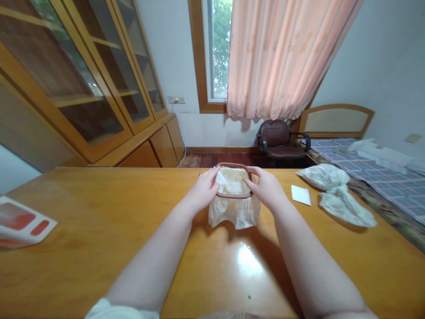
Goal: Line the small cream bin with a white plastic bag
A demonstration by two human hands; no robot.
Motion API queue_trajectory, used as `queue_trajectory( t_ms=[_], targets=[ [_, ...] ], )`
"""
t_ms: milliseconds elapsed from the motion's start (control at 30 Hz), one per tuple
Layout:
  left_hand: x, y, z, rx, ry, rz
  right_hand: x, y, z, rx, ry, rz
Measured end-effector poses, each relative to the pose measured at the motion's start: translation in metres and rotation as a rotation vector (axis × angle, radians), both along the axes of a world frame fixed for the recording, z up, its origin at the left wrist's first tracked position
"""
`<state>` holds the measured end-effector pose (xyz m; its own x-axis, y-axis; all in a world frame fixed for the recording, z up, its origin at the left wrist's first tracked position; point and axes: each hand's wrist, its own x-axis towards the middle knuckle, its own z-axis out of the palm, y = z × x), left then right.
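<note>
In the middle of the table stands a small bin with a brown rim (233,195), lined with a thin whitish plastic bag (235,212) that hangs over its outside. My left hand (206,186) grips the left side of the rim, thumb at the inner edge. On the right side my right hand (264,184) holds the rim too, its thumb reaching inside over the bag. The bag covers most of the bin's outer wall.
A white square of paper (300,195) and a knotted, filled white plastic bag (343,195) lie to the right on the wooden table (109,212). A white-and-red box (25,223) sits at the left edge. Behind are an office chair (277,137) and a bed (352,155).
</note>
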<state>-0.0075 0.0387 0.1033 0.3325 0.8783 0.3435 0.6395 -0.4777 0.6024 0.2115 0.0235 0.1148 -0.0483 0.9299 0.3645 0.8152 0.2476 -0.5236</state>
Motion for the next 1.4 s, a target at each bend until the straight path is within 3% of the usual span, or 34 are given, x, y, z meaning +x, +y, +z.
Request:
queue_trajectory(
  t_ms=[200, 433, 500, 633, 733, 933, 1400],
  targets=[
    [-0.001, -0.013, 0.011, 0.086, -0.108, 0.037, -0.005, -0.015, 0.011, 0.087, 0.046, -0.003],
    [-0.006, -0.014, 0.009, 0.090, -0.367, 0.052, -0.004, -0.030, 0.026, 0.194, 0.242, -0.088],
    [-0.009, -0.011, 0.009, 0.070, -0.347, 0.096, 0.005, -0.026, 0.025, 0.215, 0.280, -0.124],
    [-0.012, -0.008, 0.014, 0.052, -0.125, 0.177, 0.027, -0.016, 0.022, 0.258, 0.323, -0.199],
    [-0.009, -0.013, 0.019, 0.139, -0.022, 0.053, 0.040, -0.010, 0.019, 0.309, 0.343, -0.243],
    [0.003, -0.021, 0.019, 0.216, 0.305, -0.465, 0.052, -0.002, 0.013, 0.311, 0.363, -0.277],
    [-0.030, 0.002, 0.015, 0.228, 0.372, -0.346, 0.039, -0.002, 0.012, 0.223, 0.415, -0.189]
  ],
)
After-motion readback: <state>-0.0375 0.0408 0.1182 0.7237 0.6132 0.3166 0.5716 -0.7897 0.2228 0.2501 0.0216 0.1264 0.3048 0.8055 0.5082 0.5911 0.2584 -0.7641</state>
